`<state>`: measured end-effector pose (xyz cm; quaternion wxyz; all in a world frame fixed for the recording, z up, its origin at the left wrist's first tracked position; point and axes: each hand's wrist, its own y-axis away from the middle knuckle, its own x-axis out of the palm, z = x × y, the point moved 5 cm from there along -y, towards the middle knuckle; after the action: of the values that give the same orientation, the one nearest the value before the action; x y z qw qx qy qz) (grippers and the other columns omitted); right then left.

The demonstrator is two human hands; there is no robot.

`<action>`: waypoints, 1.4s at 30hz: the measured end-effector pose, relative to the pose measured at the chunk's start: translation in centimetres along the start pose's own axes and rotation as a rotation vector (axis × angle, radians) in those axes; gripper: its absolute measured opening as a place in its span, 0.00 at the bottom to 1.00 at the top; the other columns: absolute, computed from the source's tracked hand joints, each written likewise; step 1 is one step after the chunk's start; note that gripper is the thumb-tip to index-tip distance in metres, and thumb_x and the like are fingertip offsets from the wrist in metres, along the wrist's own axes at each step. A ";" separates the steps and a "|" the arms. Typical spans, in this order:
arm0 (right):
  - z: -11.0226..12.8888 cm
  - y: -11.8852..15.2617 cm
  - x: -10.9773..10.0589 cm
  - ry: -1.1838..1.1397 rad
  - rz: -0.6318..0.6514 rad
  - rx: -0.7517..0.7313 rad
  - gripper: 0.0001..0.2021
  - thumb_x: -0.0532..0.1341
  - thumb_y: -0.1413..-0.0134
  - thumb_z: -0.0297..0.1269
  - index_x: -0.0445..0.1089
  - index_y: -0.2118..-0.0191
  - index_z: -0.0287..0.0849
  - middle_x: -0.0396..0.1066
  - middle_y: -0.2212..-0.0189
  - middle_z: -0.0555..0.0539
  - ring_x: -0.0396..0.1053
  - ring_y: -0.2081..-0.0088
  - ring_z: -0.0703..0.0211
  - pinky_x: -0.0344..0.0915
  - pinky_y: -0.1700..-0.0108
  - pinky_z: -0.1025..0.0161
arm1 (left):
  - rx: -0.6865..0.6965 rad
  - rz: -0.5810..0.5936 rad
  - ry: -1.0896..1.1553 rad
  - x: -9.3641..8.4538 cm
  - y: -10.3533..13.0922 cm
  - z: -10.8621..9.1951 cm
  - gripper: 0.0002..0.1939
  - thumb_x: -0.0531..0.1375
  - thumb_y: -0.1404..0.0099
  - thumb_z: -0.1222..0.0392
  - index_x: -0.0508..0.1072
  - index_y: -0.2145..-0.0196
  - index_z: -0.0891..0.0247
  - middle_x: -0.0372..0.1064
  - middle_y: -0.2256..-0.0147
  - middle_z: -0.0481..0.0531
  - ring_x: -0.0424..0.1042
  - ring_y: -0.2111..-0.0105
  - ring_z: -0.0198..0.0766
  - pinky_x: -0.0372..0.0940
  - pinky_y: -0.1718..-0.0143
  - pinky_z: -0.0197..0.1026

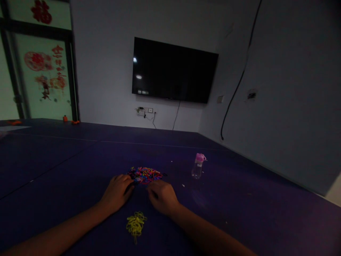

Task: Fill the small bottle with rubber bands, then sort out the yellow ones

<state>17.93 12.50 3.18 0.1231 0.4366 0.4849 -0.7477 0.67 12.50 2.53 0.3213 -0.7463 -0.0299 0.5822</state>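
Observation:
A heap of multicoloured rubber bands (146,174) lies on the dark purple table in front of me. My left hand (118,190) rests at the heap's left edge, its fingers bent over the bands and the thumb apart. At the near right edge is my right hand (162,196), with its fingers curled in and the thumb close to the index finger. Its fingertips touch the bands, but whether one is pinched there is too dark to make out. Closer to me, between my forearms, sits a small separate pile of yellow rubber bands (136,224).
A clear bottle with a pink lid (197,167) stands right of the heap. Small white scraps (183,185) are scattered on the purple table (80,160). Orange objects (65,118) stand at its far left edge. A television (174,71) hangs on the wall beyond.

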 end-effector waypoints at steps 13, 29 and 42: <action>-1.1 -1.4 1.2 0.047 0.163 -0.048 0.18 0.51 0.43 0.25 0.69 0.49 0.41 0.68 0.48 0.43 0.64 0.46 0.56 0.59 0.44 0.57 | 0.244 -0.024 0.091 1.4 -1.1 -0.3 0.17 0.51 0.33 0.61 0.68 0.48 0.61 0.67 0.47 0.56 0.64 0.46 0.43 0.59 0.45 0.51; -2.9 -2.0 1.6 0.153 0.148 0.129 0.14 0.52 0.39 0.33 0.69 0.51 0.42 0.68 0.48 0.43 0.61 0.44 0.51 0.57 0.43 0.52 | 0.063 -0.084 -0.041 1.9 -2.6 0.9 0.17 0.52 0.36 0.65 0.70 0.50 0.61 0.70 0.50 0.56 0.66 0.48 0.47 0.61 0.48 0.54; -2.7 -1.6 1.8 0.170 0.171 0.085 0.20 0.52 0.38 0.39 0.61 0.41 0.45 0.57 0.39 0.45 0.54 0.39 0.49 0.53 0.40 0.49 | 0.254 -0.072 0.116 1.3 -2.0 -0.5 0.14 0.52 0.36 0.66 0.73 0.56 0.61 0.73 0.56 0.54 0.69 0.53 0.42 0.63 0.50 0.49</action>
<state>17.32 15.98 2.40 0.1260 0.5431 0.4228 -0.7144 2.17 14.47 2.51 0.4350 -0.7303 0.0359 0.5254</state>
